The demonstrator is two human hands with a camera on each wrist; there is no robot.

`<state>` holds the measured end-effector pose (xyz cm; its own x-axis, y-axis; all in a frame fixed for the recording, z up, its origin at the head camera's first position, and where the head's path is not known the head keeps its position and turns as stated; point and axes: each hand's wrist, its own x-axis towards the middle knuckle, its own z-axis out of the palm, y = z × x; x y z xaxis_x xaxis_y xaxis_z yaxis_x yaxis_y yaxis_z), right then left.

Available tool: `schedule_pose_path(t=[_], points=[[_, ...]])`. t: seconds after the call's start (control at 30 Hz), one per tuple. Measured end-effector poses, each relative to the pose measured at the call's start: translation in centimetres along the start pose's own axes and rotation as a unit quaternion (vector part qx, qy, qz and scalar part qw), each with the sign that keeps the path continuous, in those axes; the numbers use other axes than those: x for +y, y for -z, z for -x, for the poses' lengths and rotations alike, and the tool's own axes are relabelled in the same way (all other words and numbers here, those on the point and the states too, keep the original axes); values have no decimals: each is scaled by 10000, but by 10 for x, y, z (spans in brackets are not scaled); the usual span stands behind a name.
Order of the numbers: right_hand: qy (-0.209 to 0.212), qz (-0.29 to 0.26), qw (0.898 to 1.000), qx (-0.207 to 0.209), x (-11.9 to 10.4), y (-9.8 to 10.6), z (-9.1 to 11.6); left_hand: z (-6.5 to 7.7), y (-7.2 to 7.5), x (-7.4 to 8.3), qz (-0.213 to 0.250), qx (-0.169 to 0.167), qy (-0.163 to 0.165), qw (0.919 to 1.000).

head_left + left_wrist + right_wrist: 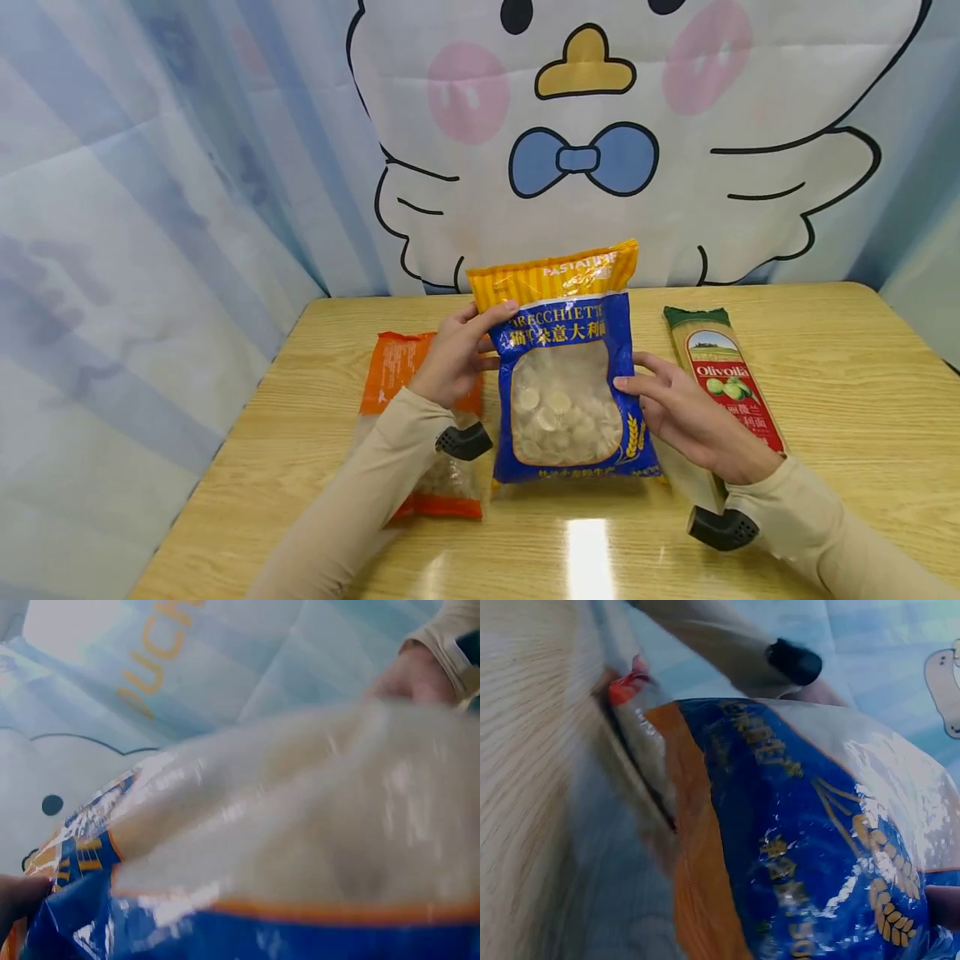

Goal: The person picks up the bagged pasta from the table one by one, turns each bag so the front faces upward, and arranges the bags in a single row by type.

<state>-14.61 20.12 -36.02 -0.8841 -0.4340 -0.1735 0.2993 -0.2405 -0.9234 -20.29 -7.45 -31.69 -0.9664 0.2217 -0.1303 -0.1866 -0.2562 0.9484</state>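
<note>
A blue and yellow bag of orecchiette pasta [562, 392] stands nearly upright over the table, its clear window showing the pale pasta inside. My left hand [457, 354] grips its upper left edge, thumb on the front and fingers behind. On the other side, my right hand [686, 417] holds the right edge with the thumb on the front. In the left wrist view the bag's window [300, 817] fills most of the frame, a thumb at the far left. The right wrist view shows the bag's lower blue corner [780, 825] with its wheat print.
An orange-topped clear bag [397, 367] lies on the table, partly behind my left arm. To the right lies a green and red Olivoilà pasta pack [727, 367], partly covered by my right hand. A cartoon-printed curtain [585, 225] hangs behind the wooden table [847, 367].
</note>
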Motion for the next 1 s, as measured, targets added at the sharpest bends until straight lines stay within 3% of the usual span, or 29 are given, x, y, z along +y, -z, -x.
schedule_pose_path(t=[0.27,0.5,0.7,1.0], points=[[309,816,9961,126,14,7,0,7,-16,14,42,-74,-190,9998],[725,1922,9783,290,35,-1,-3,12,-22,23,173,147,-284,9993],[1040,1934,9745,454,39,-5,-1,10,-16,25,269,325,20,9991],[796,1660,9821,397,29,-1,6,2,-7,24,145,628,261,9976]])
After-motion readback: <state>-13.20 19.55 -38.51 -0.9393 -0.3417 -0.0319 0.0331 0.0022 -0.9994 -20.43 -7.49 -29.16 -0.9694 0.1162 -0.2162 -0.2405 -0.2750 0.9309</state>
